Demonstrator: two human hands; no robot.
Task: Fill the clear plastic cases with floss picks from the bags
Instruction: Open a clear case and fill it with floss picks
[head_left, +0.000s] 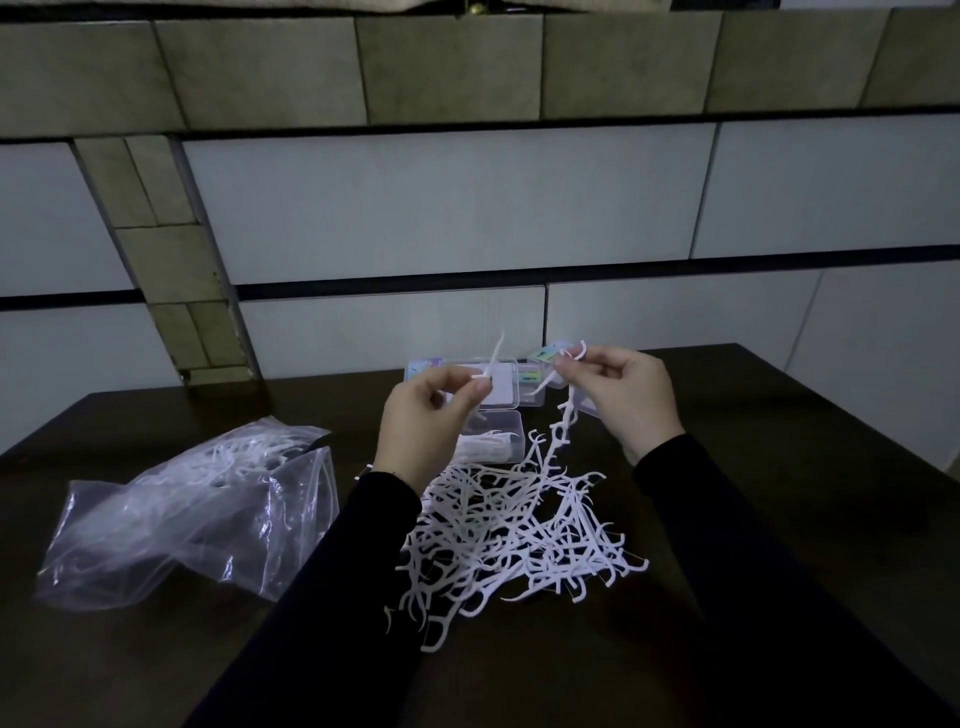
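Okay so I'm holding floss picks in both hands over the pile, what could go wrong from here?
The right hand pinches a pick with a tangled chain dangling from it; lifting further may drag more off the pile or drop some on the table. The left hand blocks part of the open case, so picks could miss it.

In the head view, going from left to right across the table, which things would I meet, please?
Clear plastic bag → left hand pinching one floss pick → pile of loose floss picks → right hand lifting a tangled string of picks.
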